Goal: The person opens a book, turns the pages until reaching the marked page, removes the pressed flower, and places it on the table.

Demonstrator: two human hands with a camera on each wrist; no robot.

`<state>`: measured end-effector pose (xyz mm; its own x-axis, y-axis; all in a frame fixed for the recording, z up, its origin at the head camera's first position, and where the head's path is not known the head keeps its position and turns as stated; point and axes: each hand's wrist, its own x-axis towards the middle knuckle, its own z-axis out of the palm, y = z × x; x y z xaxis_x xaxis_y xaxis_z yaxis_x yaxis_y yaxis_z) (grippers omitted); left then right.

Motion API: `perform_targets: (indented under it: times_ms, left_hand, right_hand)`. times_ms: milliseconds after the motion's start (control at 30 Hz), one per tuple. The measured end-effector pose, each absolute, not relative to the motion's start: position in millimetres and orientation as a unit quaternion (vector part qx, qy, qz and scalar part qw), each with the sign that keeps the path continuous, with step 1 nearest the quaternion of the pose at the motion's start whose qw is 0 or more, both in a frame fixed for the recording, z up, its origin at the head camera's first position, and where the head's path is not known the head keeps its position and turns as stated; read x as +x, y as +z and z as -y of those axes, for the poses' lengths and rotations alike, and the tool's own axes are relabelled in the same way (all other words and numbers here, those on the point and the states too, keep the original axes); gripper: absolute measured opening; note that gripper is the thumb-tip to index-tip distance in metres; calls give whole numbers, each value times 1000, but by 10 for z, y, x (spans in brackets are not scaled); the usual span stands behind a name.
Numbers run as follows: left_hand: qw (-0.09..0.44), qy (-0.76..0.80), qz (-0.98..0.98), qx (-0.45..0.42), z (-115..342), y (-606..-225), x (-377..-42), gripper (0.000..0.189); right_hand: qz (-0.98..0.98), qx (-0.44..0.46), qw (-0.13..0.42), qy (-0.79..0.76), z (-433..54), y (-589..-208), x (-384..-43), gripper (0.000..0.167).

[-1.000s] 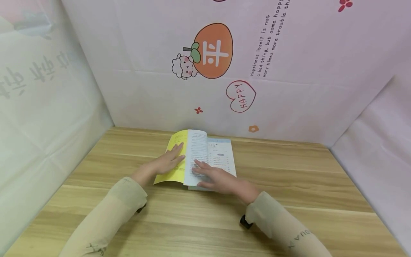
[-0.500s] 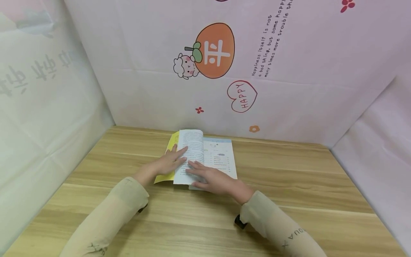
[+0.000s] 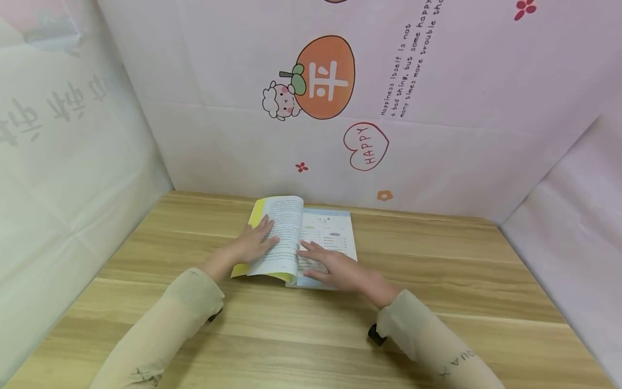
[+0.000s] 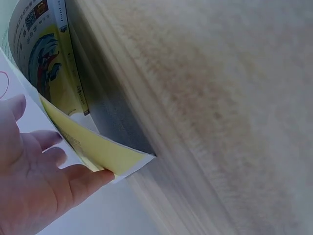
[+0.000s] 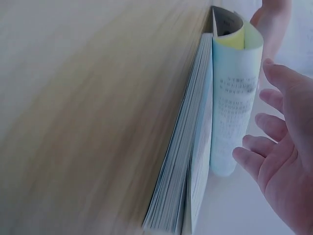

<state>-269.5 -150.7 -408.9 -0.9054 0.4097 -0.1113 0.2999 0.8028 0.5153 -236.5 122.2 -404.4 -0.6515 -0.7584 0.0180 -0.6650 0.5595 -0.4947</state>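
Note:
A thick paperback book (image 3: 330, 243) lies open near the back of the table, its spine down the middle. On its left side a white printed page (image 3: 286, 216) curves up over the yellow inner cover (image 3: 240, 270). My left hand (image 3: 250, 246) rests on that page with fingers spread; in the left wrist view the fingers (image 4: 98, 181) lie along the curled edge of cover and page. My right hand (image 3: 340, 267) hovers over the right-hand page, fingers extended. The right wrist view shows its fingers (image 5: 249, 161) apart from the curled leaf (image 5: 234, 98), holding nothing.
The wood-grain table (image 3: 311, 340) stretches around the book on both sides and in front. A white printed cloth wall (image 3: 218, 151) rises right behind the book, with more cloth hanging at left and right.
The white page has moved left across most of the yellow cover, and my left hand now lies on it. My right hand slid left with the page, then drew back right.

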Motion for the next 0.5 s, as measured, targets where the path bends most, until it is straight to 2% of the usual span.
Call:
perform_targets:
  times_ms: [333, 500]
  left_hand:
    - [129, 271, -937, 180, 1481, -4059, -2666, 66]
    - [145, 255, -943, 158, 1481, -4051, -2661, 72]
  right_hand:
    - [-887, -389, 93, -230, -1512, -4040, -2399, 54]
    - [-900, -368, 95, -214, -1662, -4019, -2390, 51]
